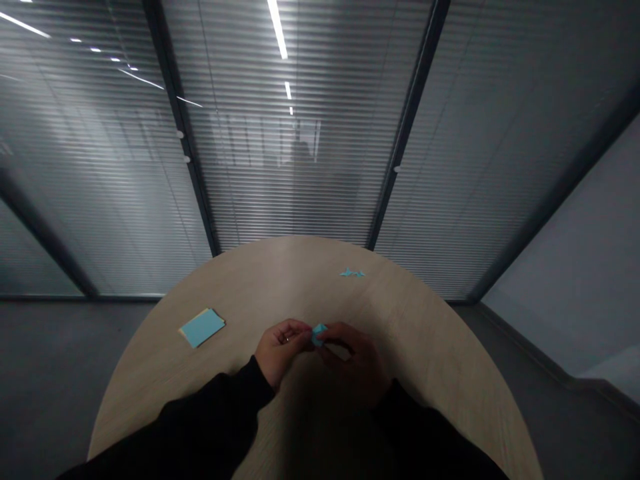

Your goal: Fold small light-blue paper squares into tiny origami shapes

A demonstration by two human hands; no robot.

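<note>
You're at a round table (280,283) with a pale wood grain, facing a glass partition (295,180) with slatted blinds. A dim figure shows through the glass, too blurred to make out. Grey floor (50,373) lies on either side of the table.

Your left hand (281,352) and right hand (356,363) meet just above the table's near part, both closed around a small folded piece of blue paper (319,335). The left fingertips pinch it from one side and the right fingers from the other. Your right hand is in shadow, so its exact hold is hard to read, and your fingers hide much of the paper's shape.

The paper looks very light and thin: it will hardly resist your fingers, and it may crease or spring open under uneven pressure. Thick folded edges seem the safest place to hold it, with your fingertips rather than a full grip. A pale patch (337,351) shows just below your right fingers, but it's unclear what it is.

Farther out, a stack of blue notes (202,327) lies to your left, with a yellow edge showing beneath the top sheet. Near the far edge, a small flat blue paper shape (353,273) rests on the table.
</note>
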